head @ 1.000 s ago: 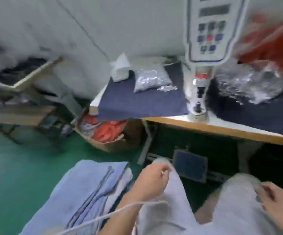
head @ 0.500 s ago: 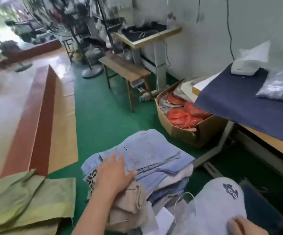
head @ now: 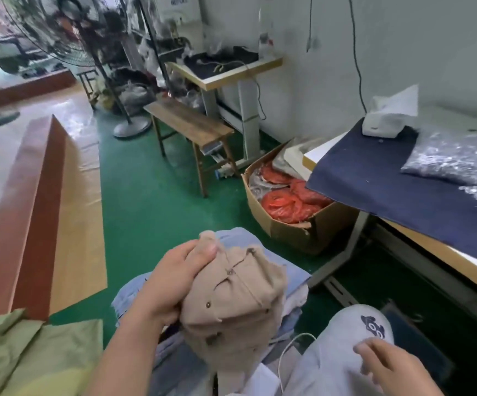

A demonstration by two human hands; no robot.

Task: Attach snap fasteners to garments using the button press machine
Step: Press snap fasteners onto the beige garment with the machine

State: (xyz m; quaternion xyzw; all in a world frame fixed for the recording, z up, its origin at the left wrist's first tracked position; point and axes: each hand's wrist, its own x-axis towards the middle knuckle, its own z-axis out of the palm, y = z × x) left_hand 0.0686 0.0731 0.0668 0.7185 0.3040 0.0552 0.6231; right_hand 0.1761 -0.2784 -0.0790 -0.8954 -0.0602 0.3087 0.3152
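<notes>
Tan cotton garment (head: 231, 304) bunched in my left hand (head: 171, 284), lifted just above the denim stack (head: 285, 277) beside my knee. My right hand (head: 388, 367) rests loose on my thigh. I should find the placket before swinging toward the counter (head: 445, 252).

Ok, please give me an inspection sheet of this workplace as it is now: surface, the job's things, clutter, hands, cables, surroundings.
Surface: work table at right, covered by a dark blue cloth.
Job's things: tan garment with small dark snaps, lifted above a pile of blue denim garments; bag of silver fasteners on the cloth. The press machine is out of frame.
Clutter: white tissue box on the table; cardboard box with red bags on the floor.
Hands: left hand grips the tan garment; right hand loose above the knee, holding nothing.
Cables: black cable down the wall.
Surroundings: green floor, wooden bench, standing fan.
</notes>
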